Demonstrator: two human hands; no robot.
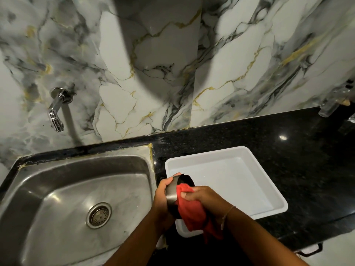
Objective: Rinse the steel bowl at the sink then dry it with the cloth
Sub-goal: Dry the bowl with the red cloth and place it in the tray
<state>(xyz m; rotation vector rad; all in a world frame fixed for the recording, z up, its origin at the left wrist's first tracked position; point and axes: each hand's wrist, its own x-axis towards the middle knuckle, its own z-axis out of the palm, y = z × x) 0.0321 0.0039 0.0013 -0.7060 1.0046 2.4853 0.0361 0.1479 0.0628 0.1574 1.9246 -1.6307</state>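
The steel bowl [172, 191] is tipped on its side, mouth facing right, above the near-left corner of a white tray [269, 181] on the black counter [288, 135]; the steel sink [57, 189] lies just left, a wall tap [56, 110] above it; the left hand [163, 196] wraps closed around the bowl's outer wall; the right hand [199, 194] is clenched on a red cloth [190, 210], pressing it into the bowl's mouth, the rest hanging down over the tray's edge.

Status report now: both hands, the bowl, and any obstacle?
Left hand grips steel bowl, tilted above white tray. Right hand presses red cloth into bowl. Sink empty, tap not running. Nothing in the way.
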